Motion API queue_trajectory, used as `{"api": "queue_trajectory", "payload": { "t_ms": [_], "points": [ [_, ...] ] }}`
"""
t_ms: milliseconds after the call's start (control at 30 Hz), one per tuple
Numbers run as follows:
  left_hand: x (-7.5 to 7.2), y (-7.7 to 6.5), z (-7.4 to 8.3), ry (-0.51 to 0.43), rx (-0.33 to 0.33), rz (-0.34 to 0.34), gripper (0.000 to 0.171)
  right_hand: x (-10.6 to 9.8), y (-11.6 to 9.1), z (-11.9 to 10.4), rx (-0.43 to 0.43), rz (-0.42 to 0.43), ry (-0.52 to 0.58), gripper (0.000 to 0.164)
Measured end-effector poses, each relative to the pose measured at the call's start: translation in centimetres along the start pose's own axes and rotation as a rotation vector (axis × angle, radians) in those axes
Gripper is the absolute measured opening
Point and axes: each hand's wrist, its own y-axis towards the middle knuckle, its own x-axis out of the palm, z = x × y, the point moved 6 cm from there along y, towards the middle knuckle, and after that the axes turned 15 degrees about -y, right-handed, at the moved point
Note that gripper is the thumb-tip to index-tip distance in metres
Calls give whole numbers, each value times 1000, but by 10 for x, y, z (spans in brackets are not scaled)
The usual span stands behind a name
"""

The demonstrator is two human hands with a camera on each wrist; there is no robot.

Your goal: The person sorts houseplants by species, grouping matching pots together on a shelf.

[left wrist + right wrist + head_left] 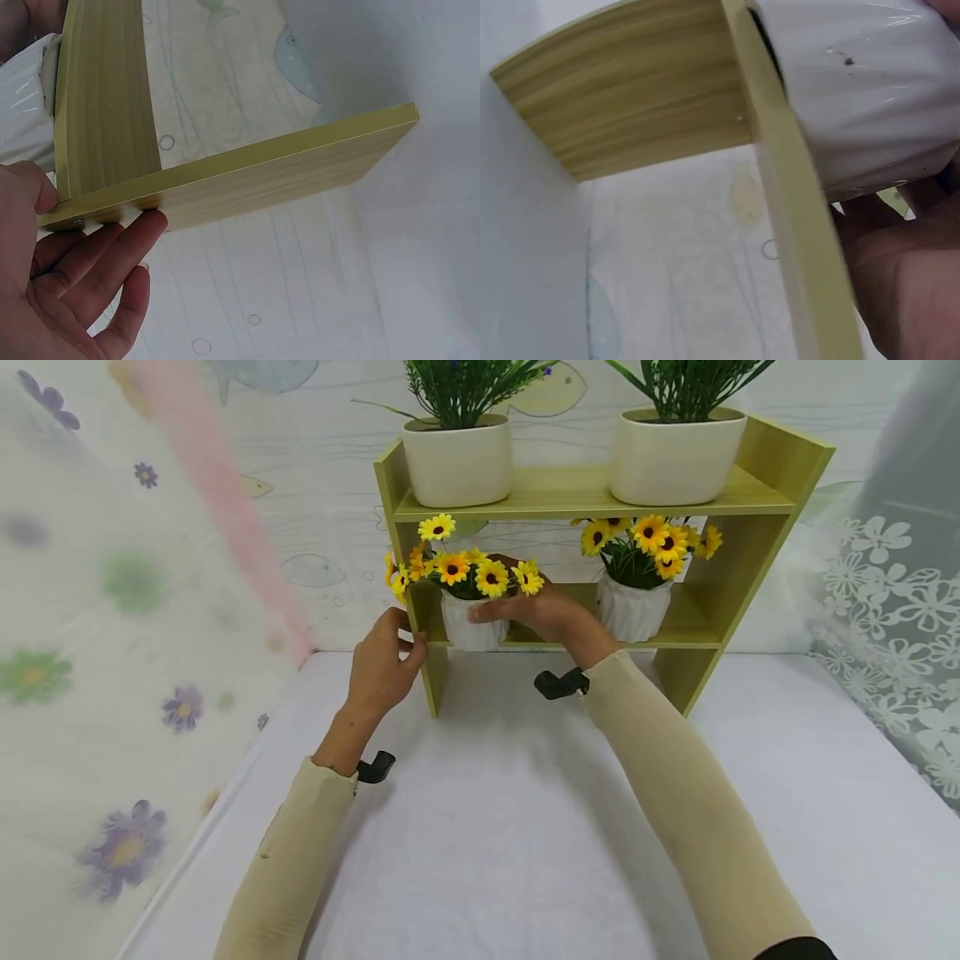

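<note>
My left hand [381, 664] pinches the left side panel [433, 681] of a light wooden two-tier shelf. In the left wrist view, the thumb lies on one face of that panel [285, 161] and the fingers on the other. With my right hand [546, 610] I hold a white ribbed flowerpot [455, 625] on the lower tier, its thumb across the front. Yellow artificial sunflowers [452, 568] fill this pot and spill past the panel's front edge. The right wrist view has the pot [870, 90] close to the shelf board [799, 195], with the hand's fingers partly hidden behind it.
A second sunflower pot [633, 608] stands to the right on the lower tier. Two larger cream planters, left [457, 464] and right [675, 460], hold green plants on the top tier. The shelf stands on a white-covered table [480, 827] against a patterned curtain [315, 527].
</note>
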Motion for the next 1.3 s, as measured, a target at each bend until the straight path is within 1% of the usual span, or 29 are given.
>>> {"api": "queue_trajectory", "payload": {
  "t_ms": [67,100,133,233,267,333,400,467,567,633,700,800,867,967,1033,1133,1200,1300],
  "points": [
    [0,0,0,2,2,5,34,0,-1,7,111,-9,-46,105],
    [0,0,0,3,4,6,34,0,0,10,146,-9,-58,111],
    [0,1,1,4,6,6,33,-2,0,11,165,12,-80,119],
    [1,1,1,13,8,8,33,-4,3,13,140,59,-58,133],
    [1,2,1,16,8,8,33,-4,4,13,119,67,-33,132],
    [1,2,1,19,8,11,33,-4,4,15,106,76,-3,132],
    [1,1,1,21,7,17,33,-4,4,13,47,79,65,128],
    [1,1,2,25,8,22,33,-3,1,13,7,87,62,125],
    [1,1,3,29,8,24,33,-4,-8,14,-53,117,10,119],
    [1,1,4,31,10,22,33,-5,-16,16,-86,152,-41,112],
    [1,1,4,30,12,22,33,-5,-25,16,-133,190,-34,102],
    [1,1,5,34,16,26,32,-5,-38,16,-235,255,-11,85],
    [1,2,5,40,13,28,32,-4,-48,17,-278,297,-14,78],
    [2,1,4,40,10,25,32,-2,-64,20,-319,365,-16,69],
    [2,0,3,39,5,23,33,2,-75,24,-331,411,1,62],
    [2,-1,3,36,3,21,34,8,-88,28,-397,484,37,50],
    [2,-2,3,39,-5,23,33,10,-94,30,-440,507,55,44],
    [2,-3,3,42,-14,26,33,12,-101,31,-490,512,31,39]
  ]
}}
